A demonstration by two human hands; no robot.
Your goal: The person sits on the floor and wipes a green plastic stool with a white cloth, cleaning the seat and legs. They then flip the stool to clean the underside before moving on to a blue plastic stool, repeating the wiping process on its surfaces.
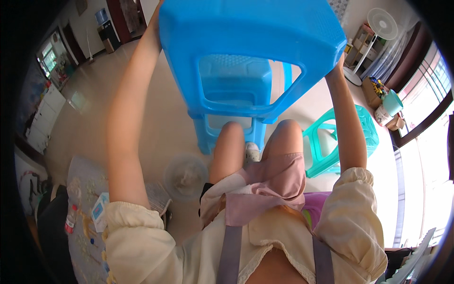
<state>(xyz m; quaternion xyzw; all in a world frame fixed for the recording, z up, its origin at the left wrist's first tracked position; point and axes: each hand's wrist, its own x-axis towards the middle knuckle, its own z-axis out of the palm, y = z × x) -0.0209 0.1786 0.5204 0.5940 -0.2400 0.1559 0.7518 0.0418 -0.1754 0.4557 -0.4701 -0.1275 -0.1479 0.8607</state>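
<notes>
A blue plastic stool (248, 35) is held up in front of me, its seat towards my head. My right hand (336, 69) grips its right side near the seat corner. My left hand (157, 32) is against the stool's left side, its fingers mostly hidden. Through the opening in the stool's side I see a second blue plastic stool (237, 76), lower down, with its legs on the floor beyond my knees. Whether the upper stool rests on the lower one, I cannot tell.
A turquoise plastic stool (367, 131) lies tipped over on the right. A clear plastic bin (186, 177) stands left of my legs. A cloth-covered table (79, 177) at left bears a bottle (71, 219) and a tissue pack (100, 213). A pedestal fan (382, 24) stands far right.
</notes>
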